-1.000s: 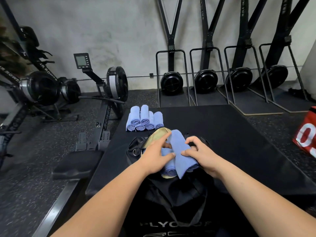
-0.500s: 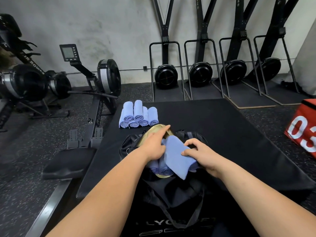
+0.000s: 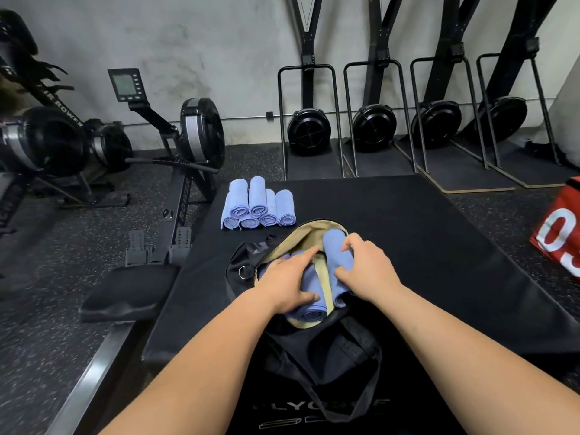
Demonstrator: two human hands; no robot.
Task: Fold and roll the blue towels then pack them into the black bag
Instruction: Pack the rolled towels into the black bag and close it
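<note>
On the black floor mat (image 3: pixel 423 246), near edge, centre:

1. Black bag (image 3: pixel 314 350): lying on the mat with its mouth open toward the far side. Tan lining (image 3: pixel 298 246) shows around the opening, and a black strap loops across the near part.
2. Rolled blue towels in the bag (image 3: pixel 309 301): lying on the left side of the opening, spiral ends facing the wearer. The exact count is hidden by the hand.
3. Single rolled blue towel (image 3: pixel 335 255): lying lengthwise on the right side of the opening, set apart from the others by a strip of lining.
4. Left hand (image 3: pixel 285 277): laid flat on the left-side rolls with fingers stretched out, pressing down and grasping nothing.
5. Right hand (image 3: pixel 367 265): fingers and thumb curled round the single rolled blue towel, grasping it inside the bag mouth.
6. Stack of rolled blue towels (image 3: pixel 259 205): on the mat's far left corner, just beyond the bag and not touching it. Six spiral ends show, four below and two on top.

Surroundings:

7. Rowing machine (image 3: pixel 185 142) with monitor (image 3: pixel 125 84), left of the mat.
8. Row of upright ski trainers (image 3: pixel 306 130) against the grey wall.
9. Red box with white numerals (image 3: pixel 561 240), right edge, partly cut off.
</note>
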